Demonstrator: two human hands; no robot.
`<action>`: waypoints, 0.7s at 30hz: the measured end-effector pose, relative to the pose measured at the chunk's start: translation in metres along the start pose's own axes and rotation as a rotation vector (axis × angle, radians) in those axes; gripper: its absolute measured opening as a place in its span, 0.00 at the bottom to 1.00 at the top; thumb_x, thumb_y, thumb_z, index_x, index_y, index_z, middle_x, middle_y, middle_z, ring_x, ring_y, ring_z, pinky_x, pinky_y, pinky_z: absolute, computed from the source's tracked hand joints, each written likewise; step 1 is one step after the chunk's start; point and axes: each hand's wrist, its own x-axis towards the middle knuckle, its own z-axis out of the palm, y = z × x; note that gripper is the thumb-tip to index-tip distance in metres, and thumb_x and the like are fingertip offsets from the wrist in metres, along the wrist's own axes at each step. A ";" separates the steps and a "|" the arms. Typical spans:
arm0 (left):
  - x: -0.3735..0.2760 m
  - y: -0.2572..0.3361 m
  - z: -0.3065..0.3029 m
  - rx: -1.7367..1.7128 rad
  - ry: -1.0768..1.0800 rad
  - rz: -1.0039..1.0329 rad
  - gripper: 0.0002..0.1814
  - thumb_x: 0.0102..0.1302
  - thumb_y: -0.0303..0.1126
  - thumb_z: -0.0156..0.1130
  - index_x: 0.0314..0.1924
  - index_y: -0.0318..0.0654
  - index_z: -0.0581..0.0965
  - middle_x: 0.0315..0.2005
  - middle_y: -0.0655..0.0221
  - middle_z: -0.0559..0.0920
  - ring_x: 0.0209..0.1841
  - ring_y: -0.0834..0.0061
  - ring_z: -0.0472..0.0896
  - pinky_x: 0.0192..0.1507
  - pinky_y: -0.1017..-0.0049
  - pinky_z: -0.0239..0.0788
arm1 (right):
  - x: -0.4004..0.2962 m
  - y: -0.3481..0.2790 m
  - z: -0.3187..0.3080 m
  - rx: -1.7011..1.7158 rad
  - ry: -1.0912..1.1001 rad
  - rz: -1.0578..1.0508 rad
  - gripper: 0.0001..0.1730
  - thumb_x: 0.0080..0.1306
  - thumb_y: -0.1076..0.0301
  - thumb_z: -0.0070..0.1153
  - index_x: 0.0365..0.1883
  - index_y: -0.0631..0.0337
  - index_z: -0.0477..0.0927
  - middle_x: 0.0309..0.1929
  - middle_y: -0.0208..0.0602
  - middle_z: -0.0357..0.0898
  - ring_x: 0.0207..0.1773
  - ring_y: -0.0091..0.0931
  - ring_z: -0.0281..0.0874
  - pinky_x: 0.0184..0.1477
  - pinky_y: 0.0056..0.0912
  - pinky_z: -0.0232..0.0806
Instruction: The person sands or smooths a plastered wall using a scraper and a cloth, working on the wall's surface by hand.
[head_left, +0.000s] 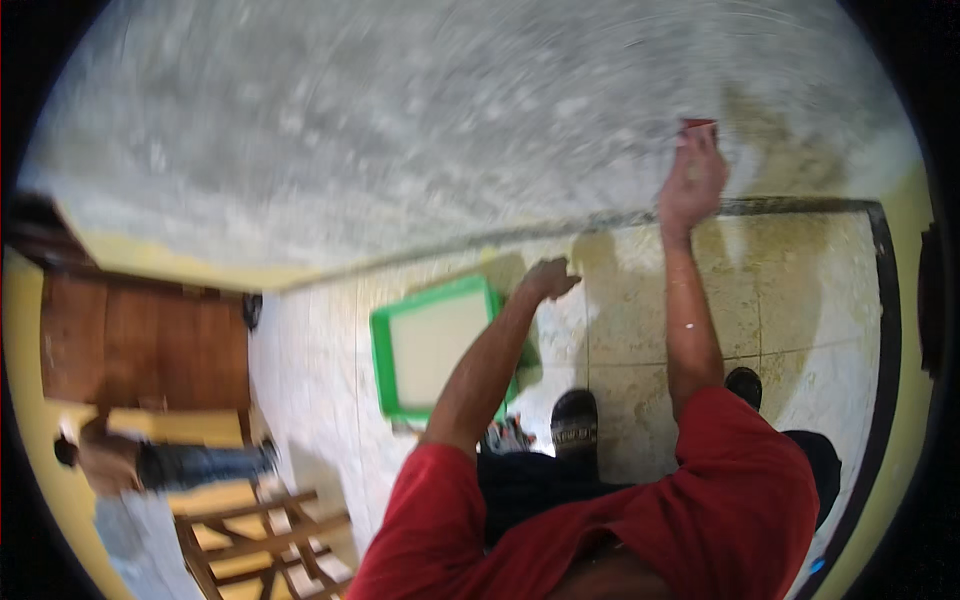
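Note:
My right hand (694, 180) is raised against the grey plastered wall (450, 135), its fingers pressing a small red flat piece (699, 124) to the surface; whether it is sandpaper or a scraper I cannot tell. My left hand (553, 279) hangs over the tiled floor with its fingers partly curled, near the right corner of a green plastic tub (381, 364). Pale, milky liquid or paste (441, 352) fills much of the tub. No object shows in the left hand.
A wooden frame (262, 540) stands at lower left. Beyond it, a person (112, 457) is beside a brown wooden door (150, 337). Crumpled material (510, 433) lies below the tub. Dark skirting (885, 300) borders the stained floor tiles (660, 322). My feet are in black sandals (574, 424).

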 end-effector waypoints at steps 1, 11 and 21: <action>0.000 -0.009 -0.005 0.049 0.024 0.017 0.37 0.59 0.54 0.54 0.57 0.29 0.67 0.26 0.54 0.82 0.28 0.64 0.83 0.41 0.64 0.73 | 0.001 -0.017 -0.002 -0.024 -0.039 0.015 0.12 0.61 0.70 0.57 0.44 0.61 0.79 0.44 0.40 0.80 0.48 0.32 0.76 0.49 0.35 0.64; -0.078 -0.127 -0.084 -0.713 0.278 -0.313 0.24 0.62 0.45 0.56 0.52 0.37 0.71 0.30 0.61 0.80 0.23 0.76 0.77 0.24 0.76 0.71 | -0.180 -0.171 -0.019 0.877 -1.344 1.257 0.12 0.62 0.61 0.53 0.29 0.62 0.77 0.24 0.29 0.75 0.26 0.16 0.71 0.27 0.22 0.63; -0.136 -0.252 0.028 -0.561 0.479 -0.656 0.32 0.58 0.45 0.58 0.58 0.30 0.67 0.19 0.60 0.81 0.18 0.71 0.79 0.24 0.73 0.73 | -0.374 -0.269 -0.083 0.298 -1.994 -0.624 0.11 0.56 0.62 0.50 0.30 0.57 0.80 0.32 0.35 0.79 0.41 0.34 0.73 0.41 0.43 0.60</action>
